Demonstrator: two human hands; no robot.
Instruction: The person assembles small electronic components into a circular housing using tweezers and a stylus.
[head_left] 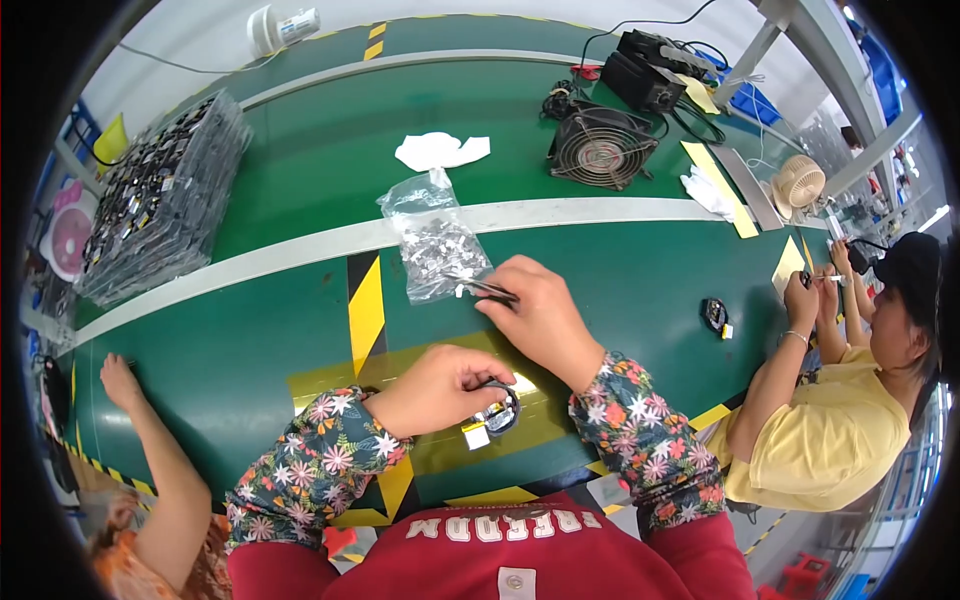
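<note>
My left hand (440, 388) is closed on the rim of a small round black housing (514, 412) with electronics inside. A white tab (476, 437) with a yellow edge sticks out beside it. The housing rests on an amber film mat (545, 425) stuck to the bench. Farther forward, my right hand (545, 318) grips dark tweezers (496, 292). Their tips reach the open lower end of a clear plastic bag (410, 205) full of small silvery-white parts (437, 248); whether the tips pinch a part is too small to tell.
White paper (440, 151) lies behind the bag, with a metal fan (603, 150) to its right. Another round black housing (715, 317) sits near a co-worker in yellow (820, 430). Stacked clear trays (165, 195) stand at left, near another person's arm (165, 445).
</note>
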